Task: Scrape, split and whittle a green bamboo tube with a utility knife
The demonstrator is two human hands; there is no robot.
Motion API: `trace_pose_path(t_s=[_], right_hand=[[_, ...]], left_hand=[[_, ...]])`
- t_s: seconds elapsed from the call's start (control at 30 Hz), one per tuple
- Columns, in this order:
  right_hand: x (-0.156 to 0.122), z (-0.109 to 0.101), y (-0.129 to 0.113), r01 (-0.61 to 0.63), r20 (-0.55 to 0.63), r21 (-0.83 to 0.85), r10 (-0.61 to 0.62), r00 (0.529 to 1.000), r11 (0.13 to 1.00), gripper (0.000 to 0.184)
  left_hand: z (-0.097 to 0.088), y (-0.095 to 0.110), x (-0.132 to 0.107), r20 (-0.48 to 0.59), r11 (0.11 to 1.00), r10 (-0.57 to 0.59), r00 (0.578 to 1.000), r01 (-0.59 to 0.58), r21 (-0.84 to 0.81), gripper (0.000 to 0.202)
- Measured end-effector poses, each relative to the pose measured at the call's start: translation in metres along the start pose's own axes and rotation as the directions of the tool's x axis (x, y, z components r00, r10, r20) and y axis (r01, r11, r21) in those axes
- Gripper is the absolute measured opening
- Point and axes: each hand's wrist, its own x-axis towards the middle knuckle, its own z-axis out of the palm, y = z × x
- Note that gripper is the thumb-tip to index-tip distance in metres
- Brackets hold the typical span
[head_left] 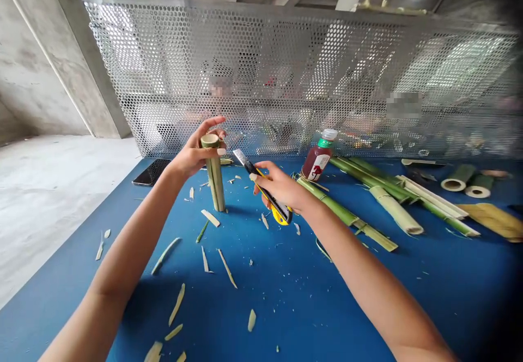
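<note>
A pale green bamboo tube point(216, 185) stands almost upright on the blue tabletop, its hollow end facing up. My left hand point(198, 146) is around its top, thumb across the near side, other fingers behind and one finger raised above the rim. In my right hand point(278, 185) is a yellow and black utility knife point(267, 193), gripped by the handle. Its blade is extended and points up and left, a short distance from the tube. Thin bamboo shavings point(210, 218) lie scattered below both hands.
A perforated metal screen point(245, 67) rises along the far edge. A dark phone point(152, 172) lies at the back left. A bottle of dark red drink point(317, 157) stands beyond my right hand, near split bamboo pieces point(396, 209), short tubes point(458, 178) and a yellowish glove-like cloth point(496, 220).
</note>
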Motion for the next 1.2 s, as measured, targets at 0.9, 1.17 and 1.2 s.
trace_pose_path(t_s=[0.9,1.17,1.2], right_hand=[[-0.020,0.042,0.063,0.116,-0.354,-0.016,-0.114,0.928,0.993,0.020],[-0.131,0.125,0.039,0.489,0.092,-0.553,-0.534,0.840,0.674,0.043],[-0.144,0.140,0.038,0.496,0.150,-0.615,-0.527,0.836,0.613,0.042]], left_hand=[[-0.045,0.055,-0.186,-0.166,0.486,-0.769,0.617,0.734,0.474,0.023],[0.006,0.015,-0.191,-0.435,0.424,-0.682,0.588,0.802,0.420,0.010],[0.012,0.013,-0.190,-0.455,0.483,-0.646,0.613,0.790,0.379,0.009]])
